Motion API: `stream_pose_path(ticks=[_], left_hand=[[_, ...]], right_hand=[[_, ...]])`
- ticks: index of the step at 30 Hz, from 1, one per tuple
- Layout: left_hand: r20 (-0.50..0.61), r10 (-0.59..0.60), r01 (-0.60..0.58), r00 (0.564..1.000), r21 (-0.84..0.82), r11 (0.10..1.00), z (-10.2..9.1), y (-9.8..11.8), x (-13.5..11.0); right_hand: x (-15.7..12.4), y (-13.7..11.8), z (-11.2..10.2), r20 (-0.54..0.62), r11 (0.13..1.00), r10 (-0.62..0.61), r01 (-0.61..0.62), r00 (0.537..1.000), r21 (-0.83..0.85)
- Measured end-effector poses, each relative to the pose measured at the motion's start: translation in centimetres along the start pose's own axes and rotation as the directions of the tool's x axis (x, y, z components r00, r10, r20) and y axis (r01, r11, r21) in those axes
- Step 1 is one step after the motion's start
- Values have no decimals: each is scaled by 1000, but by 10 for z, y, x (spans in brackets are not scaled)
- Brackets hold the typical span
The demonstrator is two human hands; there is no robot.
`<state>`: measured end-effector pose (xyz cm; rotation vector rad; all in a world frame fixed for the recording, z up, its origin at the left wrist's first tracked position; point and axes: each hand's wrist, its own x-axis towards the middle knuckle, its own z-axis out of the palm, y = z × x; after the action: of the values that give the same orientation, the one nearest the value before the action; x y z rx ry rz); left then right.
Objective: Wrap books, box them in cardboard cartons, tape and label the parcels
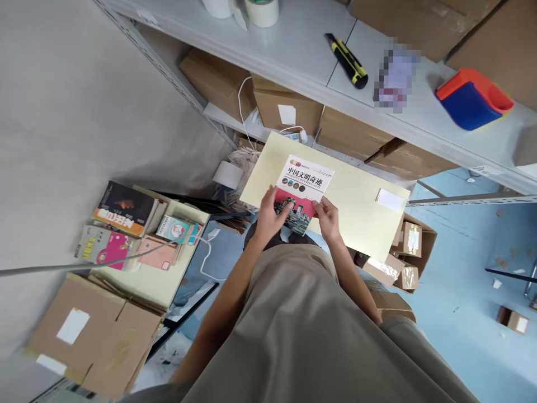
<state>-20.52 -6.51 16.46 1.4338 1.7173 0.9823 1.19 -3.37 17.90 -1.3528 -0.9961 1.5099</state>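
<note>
A book (305,193) with a white and pink cover and black Chinese lettering is between my hands, over the near edge of a pale yellow table (348,210). My left hand (272,211) grips its left edge, with the thumb on the cover. At the right edge, my right hand (327,217) pinches it between thumb and fingers. The cover faces up toward me. To the right on the table lies a white slip of paper (390,200).
A grey shelf (293,45) ahead bears a yellow-black box cutter (347,60), a tape roll (262,12) and an orange-blue object (474,99). Stacked books (128,207) and flattened cardboard (94,330) are at left. A carton of small boxes (425,246) stands right.
</note>
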Motion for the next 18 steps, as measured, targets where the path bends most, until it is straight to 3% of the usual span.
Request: stream_pose_path(ticks=[4,9,18], left_hand=[[-6,-220,216,976,-174,961,-20,-44,19],[46,-390,390,920,-214,896,-29,-79,56],[130,-397,409,909,-88,908,-27,-146,165]], right_hand=[[13,3,0,40,996,69,-66,997,-61],[56,14,23,-27,977,137,-139,990,-163],[177,60,86,-226,924,185,-247,956,-292]])
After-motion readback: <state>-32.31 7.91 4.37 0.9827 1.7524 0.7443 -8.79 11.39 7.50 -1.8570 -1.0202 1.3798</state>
